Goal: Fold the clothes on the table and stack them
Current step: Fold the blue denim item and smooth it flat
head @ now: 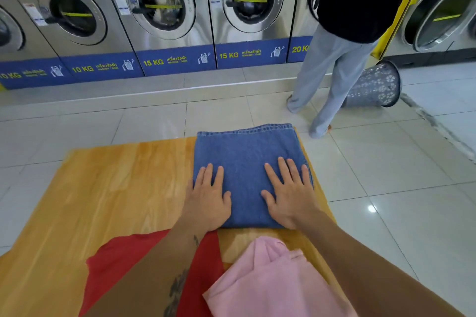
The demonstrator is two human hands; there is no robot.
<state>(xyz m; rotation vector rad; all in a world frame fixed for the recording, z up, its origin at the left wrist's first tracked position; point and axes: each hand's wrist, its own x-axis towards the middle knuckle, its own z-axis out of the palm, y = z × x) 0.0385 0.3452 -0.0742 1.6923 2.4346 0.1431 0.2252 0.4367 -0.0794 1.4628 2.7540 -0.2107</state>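
Note:
A folded blue denim garment (244,152) lies at the far right of the wooden table (108,188). My left hand (208,195) rests flat on its near left part, fingers spread. My right hand (288,190) lies flat on its near right part, fingers apart. Neither hand grips anything. Nearer to me, a red garment (116,265) lies spread under my left forearm. A pink garment (270,280) lies crumpled beside it, under my right forearm, at the table's near right.
A row of steel washing machines (159,8) lines the far wall. A person in a black top and grey trousers (332,67) stands at the right, next to a tipped grey laundry basket (373,85). White tiled floor (386,175) surrounds the table.

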